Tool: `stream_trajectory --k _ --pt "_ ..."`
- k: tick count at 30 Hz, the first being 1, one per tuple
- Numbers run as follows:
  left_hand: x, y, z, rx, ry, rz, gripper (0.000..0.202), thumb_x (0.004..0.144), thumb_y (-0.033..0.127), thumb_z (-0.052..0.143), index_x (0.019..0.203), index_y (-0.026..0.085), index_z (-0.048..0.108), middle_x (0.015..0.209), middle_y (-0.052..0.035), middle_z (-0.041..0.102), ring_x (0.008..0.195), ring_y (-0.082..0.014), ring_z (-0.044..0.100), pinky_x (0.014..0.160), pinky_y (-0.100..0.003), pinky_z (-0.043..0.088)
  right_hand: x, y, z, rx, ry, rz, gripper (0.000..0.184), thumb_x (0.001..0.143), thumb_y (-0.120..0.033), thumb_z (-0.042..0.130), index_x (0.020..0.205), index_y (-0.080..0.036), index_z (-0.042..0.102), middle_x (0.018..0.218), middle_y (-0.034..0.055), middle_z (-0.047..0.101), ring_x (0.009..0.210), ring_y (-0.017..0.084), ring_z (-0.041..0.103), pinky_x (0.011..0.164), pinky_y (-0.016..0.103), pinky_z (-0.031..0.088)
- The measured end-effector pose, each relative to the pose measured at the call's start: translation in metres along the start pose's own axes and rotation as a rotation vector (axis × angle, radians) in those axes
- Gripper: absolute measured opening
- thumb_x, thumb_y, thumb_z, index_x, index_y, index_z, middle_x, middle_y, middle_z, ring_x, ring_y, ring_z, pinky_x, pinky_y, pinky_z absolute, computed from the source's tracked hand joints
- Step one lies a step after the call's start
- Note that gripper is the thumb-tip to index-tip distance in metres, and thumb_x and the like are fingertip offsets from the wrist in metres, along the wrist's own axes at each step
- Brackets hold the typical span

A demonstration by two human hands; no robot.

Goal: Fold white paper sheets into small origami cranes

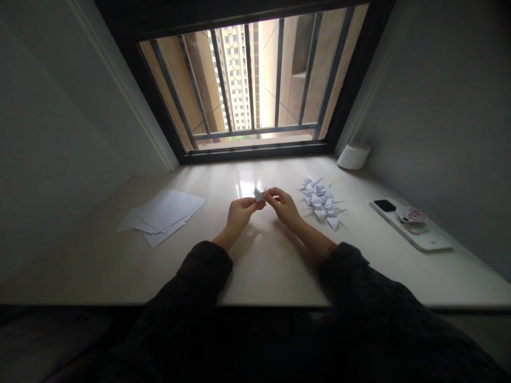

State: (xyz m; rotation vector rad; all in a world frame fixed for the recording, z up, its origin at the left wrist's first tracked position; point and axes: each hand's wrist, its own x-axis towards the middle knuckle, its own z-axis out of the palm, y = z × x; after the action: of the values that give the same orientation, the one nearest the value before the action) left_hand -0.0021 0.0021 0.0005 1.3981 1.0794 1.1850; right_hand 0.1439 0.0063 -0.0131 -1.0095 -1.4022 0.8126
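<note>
A small folded white paper piece [259, 195] hangs just above the pale sill-like table [259, 266], pinched between both hands. My left hand [240, 211] grips its left side with closed fingers. My right hand [282, 205] pinches its right side, fingers curled. Both forearms wear dark sleeves. A cluster of several finished folded paper cranes [322, 204] lies just right of my right hand.
A loose stack of white paper sheets [162, 215] lies at the left. A white phone [411, 231] with a round pink charm [411, 215] rests at the right. A white cylinder [353, 156] stands in the back right corner. A barred window [251, 80] lies ahead.
</note>
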Motion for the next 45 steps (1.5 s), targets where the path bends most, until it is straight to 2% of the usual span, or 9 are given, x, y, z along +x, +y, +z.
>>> stream_trajectory --k 6,13,19,25,27,30,36,39,45 --pt "0.0013 -0.0028 -0.0022 -0.013 -0.004 -0.017 0.028 0.066 0.040 0.074 0.080 0.016 0.074 0.078 -0.0079 0.073 0.077 -0.0207 0.067 0.075 -0.033 0.047 0.0005 0.0001 -0.0013 0.037 -0.041 0.005 0.026 0.076 -0.046 0.061 0.075 -0.020 0.063 0.077 0.0017 0.064 0.073 0.017 0.058 0.069 0.031 0.044" --pt "0.0021 -0.0051 -0.0019 -0.020 -0.005 -0.021 0.028 0.067 0.041 0.073 0.082 0.017 0.073 0.081 -0.0082 0.073 0.079 -0.0213 0.067 0.075 -0.034 0.047 -0.0005 0.0005 -0.0001 0.030 0.053 0.046 0.027 0.075 -0.046 0.062 0.074 -0.020 0.067 0.076 0.0026 0.068 0.073 0.019 0.060 0.069 0.031 0.044" --pt "0.0002 -0.0025 0.0016 -0.039 0.045 0.012 0.028 0.067 0.040 0.073 0.082 0.016 0.073 0.080 -0.0082 0.073 0.078 -0.0208 0.067 0.076 -0.034 0.048 -0.0031 0.0013 0.0032 0.039 0.106 0.060 0.025 0.076 -0.045 0.060 0.074 -0.020 0.065 0.076 0.0023 0.067 0.073 0.018 0.059 0.069 0.031 0.043" --pt "0.0010 -0.0063 0.0033 -0.013 0.047 0.099 0.030 0.065 0.042 0.074 0.080 0.016 0.074 0.082 -0.0075 0.073 0.079 -0.0209 0.067 0.078 -0.035 0.049 -0.0059 0.0011 0.0051 -0.073 0.194 0.066 0.030 0.076 -0.050 0.059 0.076 -0.020 0.065 0.078 0.0029 0.066 0.074 0.018 0.057 0.069 0.031 0.042" --pt "0.0015 -0.0077 0.0024 -0.006 0.040 0.110 0.029 0.066 0.042 0.073 0.081 0.017 0.074 0.082 -0.0076 0.073 0.079 -0.0212 0.068 0.078 -0.035 0.050 -0.0052 0.0010 0.0044 -0.070 0.181 0.044 0.030 0.076 -0.050 0.059 0.076 -0.021 0.065 0.078 0.0027 0.066 0.074 0.018 0.057 0.069 0.031 0.042" --pt "0.0018 -0.0082 0.0004 0.004 0.024 0.100 0.030 0.068 0.043 0.072 0.081 0.016 0.074 0.081 -0.0083 0.073 0.078 -0.0214 0.068 0.077 -0.035 0.050 -0.0029 0.0013 0.0023 -0.012 0.083 0.014 0.028 0.077 -0.048 0.060 0.077 -0.021 0.064 0.079 0.0018 0.066 0.076 0.017 0.058 0.069 0.031 0.043" --pt "0.0020 -0.0055 -0.0016 -0.021 0.063 0.071 0.031 0.067 0.044 0.073 0.079 0.015 0.073 0.078 -0.0087 0.073 0.076 -0.0218 0.068 0.076 -0.036 0.050 -0.0013 0.0010 -0.0001 0.041 -0.060 0.023 0.028 0.077 -0.049 0.059 0.078 -0.021 0.065 0.079 0.0022 0.067 0.075 0.018 0.060 0.071 0.032 0.045" --pt "0.0016 -0.0046 -0.0014 -0.026 0.068 0.056 0.031 0.067 0.044 0.072 0.079 0.015 0.073 0.079 -0.0084 0.073 0.076 -0.0214 0.068 0.075 -0.035 0.049 -0.0018 0.0007 0.0004 0.021 -0.050 0.017 0.029 0.077 -0.049 0.059 0.077 -0.021 0.065 0.078 0.0025 0.067 0.075 0.019 0.061 0.071 0.033 0.045" --pt "0.0001 -0.0046 0.0012 -0.015 0.071 0.066 0.033 0.066 0.044 0.073 0.081 0.015 0.073 0.080 -0.0090 0.073 0.078 -0.0219 0.067 0.074 -0.035 0.048 -0.0047 0.0038 0.0048 -0.089 0.059 0.033 0.028 0.079 -0.048 0.055 0.075 -0.021 0.063 0.076 0.0025 0.066 0.074 0.018 0.058 0.070 0.032 0.043"
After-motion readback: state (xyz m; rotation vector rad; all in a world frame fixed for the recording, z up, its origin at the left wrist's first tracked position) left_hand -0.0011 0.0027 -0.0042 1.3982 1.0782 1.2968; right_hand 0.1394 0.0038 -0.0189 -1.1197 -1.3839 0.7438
